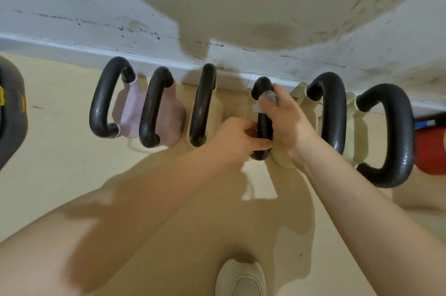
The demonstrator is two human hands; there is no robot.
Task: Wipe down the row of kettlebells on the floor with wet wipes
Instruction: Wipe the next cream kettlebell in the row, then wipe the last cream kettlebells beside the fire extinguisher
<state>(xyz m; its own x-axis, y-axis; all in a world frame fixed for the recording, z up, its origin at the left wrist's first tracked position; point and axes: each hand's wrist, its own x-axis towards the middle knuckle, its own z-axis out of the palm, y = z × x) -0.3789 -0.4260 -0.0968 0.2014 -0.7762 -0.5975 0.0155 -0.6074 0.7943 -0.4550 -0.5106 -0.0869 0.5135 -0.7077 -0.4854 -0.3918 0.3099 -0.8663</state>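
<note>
Several kettlebells with black handles stand in a row on the beige floor against the white wall. Two at the left have pink bodies [130, 112], the others cream bodies. My left hand [239, 138] grips the lower part of the fourth kettlebell's handle [264, 126]. My right hand [284, 117] wraps the same handle higher up, pinching a whitish wet wipe [265, 100] against it. Most of that kettlebell's cream body [282, 160] is hidden under my hands.
A large dark kettlebell [12, 112] sits at the far left edge. A red object [432, 151] lies at the far right past the last cream kettlebell's handle [395, 136]. My white shoe [241, 278] stands on the floor below. A white skirting board [72, 44] runs behind the row.
</note>
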